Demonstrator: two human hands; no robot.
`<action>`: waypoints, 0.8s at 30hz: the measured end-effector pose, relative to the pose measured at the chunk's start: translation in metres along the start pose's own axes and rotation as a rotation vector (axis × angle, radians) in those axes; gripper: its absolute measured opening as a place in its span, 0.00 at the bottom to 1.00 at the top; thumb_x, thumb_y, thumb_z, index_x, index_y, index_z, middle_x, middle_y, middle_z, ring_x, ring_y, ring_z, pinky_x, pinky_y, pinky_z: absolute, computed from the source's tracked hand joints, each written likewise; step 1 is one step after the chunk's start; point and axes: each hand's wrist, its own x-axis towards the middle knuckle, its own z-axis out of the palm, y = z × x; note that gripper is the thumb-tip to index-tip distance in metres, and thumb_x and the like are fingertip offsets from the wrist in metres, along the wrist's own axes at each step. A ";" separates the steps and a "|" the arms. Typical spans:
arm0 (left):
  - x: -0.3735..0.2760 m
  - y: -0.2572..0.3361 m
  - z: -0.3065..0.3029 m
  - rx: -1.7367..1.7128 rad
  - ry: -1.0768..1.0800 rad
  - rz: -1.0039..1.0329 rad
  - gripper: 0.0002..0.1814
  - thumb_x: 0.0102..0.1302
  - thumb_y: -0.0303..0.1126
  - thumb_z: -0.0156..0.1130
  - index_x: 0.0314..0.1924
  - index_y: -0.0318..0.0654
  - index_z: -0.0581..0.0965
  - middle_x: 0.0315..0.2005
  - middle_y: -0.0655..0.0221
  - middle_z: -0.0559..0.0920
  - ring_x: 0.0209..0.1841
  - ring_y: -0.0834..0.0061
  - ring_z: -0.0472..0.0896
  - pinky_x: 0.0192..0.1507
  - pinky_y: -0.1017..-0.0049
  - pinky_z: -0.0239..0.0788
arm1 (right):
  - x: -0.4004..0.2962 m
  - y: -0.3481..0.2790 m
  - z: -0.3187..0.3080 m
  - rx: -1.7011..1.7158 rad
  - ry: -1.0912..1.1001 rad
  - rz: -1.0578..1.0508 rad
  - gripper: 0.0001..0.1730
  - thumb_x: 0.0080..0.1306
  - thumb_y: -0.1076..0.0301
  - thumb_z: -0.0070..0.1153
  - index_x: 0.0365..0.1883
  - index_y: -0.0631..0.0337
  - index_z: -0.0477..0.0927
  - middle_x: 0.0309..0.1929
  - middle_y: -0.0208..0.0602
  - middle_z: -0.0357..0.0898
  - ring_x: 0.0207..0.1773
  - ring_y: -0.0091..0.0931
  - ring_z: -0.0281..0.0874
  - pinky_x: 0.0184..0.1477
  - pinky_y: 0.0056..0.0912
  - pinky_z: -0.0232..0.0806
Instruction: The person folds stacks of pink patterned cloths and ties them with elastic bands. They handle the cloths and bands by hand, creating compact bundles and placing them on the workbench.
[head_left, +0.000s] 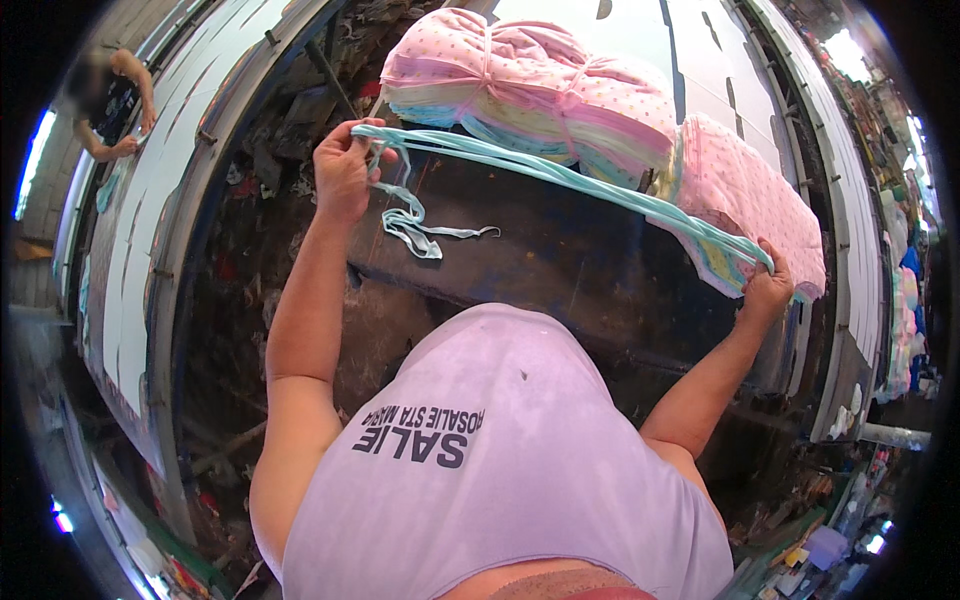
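Observation:
Several pale aqua fabric strips (555, 171) stretch between my two hands in front of my chest. My left hand (346, 169) grips their left end, with a loose tail trailing onto the dark table (540, 240). At the right, my right hand (766, 283) has the looped other end around its fingers. Just beyond the strips lies a tied bundle of folded cloth (525, 82), pink and dotted on top with pastel layers beneath. A second pink dotted stack (750, 195) lies beside it, close to my right hand, its lower layers partly behind the strips.
Long tables with white sheets run along the left (135, 300) and right (832, 150). A co-worker (112, 105) stands at the far left table, hands at its edge. Scraps and debris (262, 150) lie below between the tables. Piled cloth (904, 322) is at the far right.

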 end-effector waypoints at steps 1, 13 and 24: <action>0.003 0.001 0.003 0.041 -0.126 -0.032 0.09 0.79 0.31 0.63 0.49 0.32 0.84 0.33 0.69 0.87 0.26 0.83 0.82 0.21 0.83 0.68 | 0.007 0.010 -0.010 0.011 0.009 0.017 0.10 0.75 0.72 0.64 0.52 0.62 0.90 0.31 0.27 0.84 0.21 0.14 0.68 0.21 0.21 0.59; 0.032 -0.047 -0.036 0.643 -0.431 -0.068 0.07 0.74 0.30 0.70 0.40 0.33 0.89 0.25 0.79 0.83 0.30 0.87 0.75 0.34 0.80 0.67 | 0.006 0.040 -0.086 0.563 0.397 0.269 0.12 0.76 0.66 0.65 0.51 0.64 0.87 0.17 0.21 0.69 0.14 0.12 0.60 0.15 0.19 0.55; -0.008 -0.034 0.008 1.091 -0.780 0.453 0.17 0.60 0.21 0.65 0.49 0.39 0.89 0.50 0.62 0.88 0.60 0.59 0.82 0.64 0.64 0.74 | -0.068 0.018 0.034 -0.424 -0.607 -0.217 0.26 0.58 0.77 0.61 0.57 0.66 0.85 0.55 0.52 0.87 0.58 0.42 0.86 0.62 0.41 0.75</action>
